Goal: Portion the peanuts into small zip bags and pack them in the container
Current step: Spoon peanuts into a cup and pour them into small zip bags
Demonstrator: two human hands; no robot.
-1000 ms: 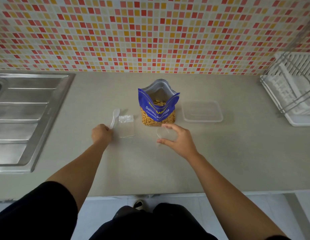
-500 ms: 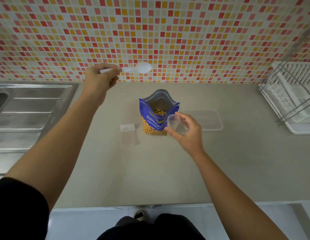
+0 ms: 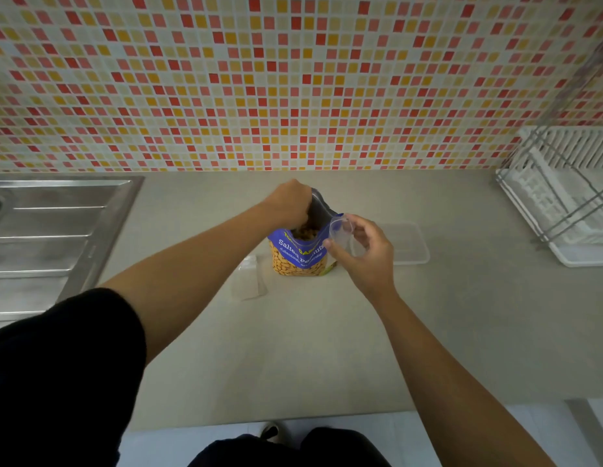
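Counter [image 3: 293, 348]: pale grey, seen from above; clock directions are taken with the peanut bag as dial centre and 12 toward the wall. Peanut bag [image 3: 298, 252]: blue, lettered "Salted Peanuts", standing upright mid-counter, top open, silver lining showing at 12. Peanuts [image 3: 295, 267]: visible through the bag's clear lower panel and in its mouth. Left hand [image 3: 288, 202]: over the bag's mouth, reaching in from 10 o'clock, knuckles up, fingers curled downward into the opening; the fingertips are hidden inside, so whether they grip anything cannot be told. Right hand [image 3: 366, 254]: at 3 o'clock, just beside the bag's upper edge, thumb and fingers pinching a zip bag [image 3: 340, 229]. Zip bag: small, clear, held off the counter, mouth open and turned toward the peanut bag; whether its rim touches the blue edge cannot be told. Spare bags [image 3: 249, 278]: clear, flat on the counter at 8 o'clock, near the peanut bag but apart from it; count unclear. Container [image 3: 411, 244]: clear, rectangular, shallow, on the counter at 3 o'clock beyond the right hand, partly hidden by it. Sink [image 3: 57, 230]: steel, ribbed drainboard, far out at 9 o'clock. Rack [image 3: 563, 197]: white tray with wire frame, far out at 2 o'clock, against the wall. Wall [image 3: 293, 79]: small mosaic tiles in red, orange, pink and cream, at 12. Sleeve [image 3: 67, 365]: black, on the left upper arm, at 7 o'clock, nearest the camera.
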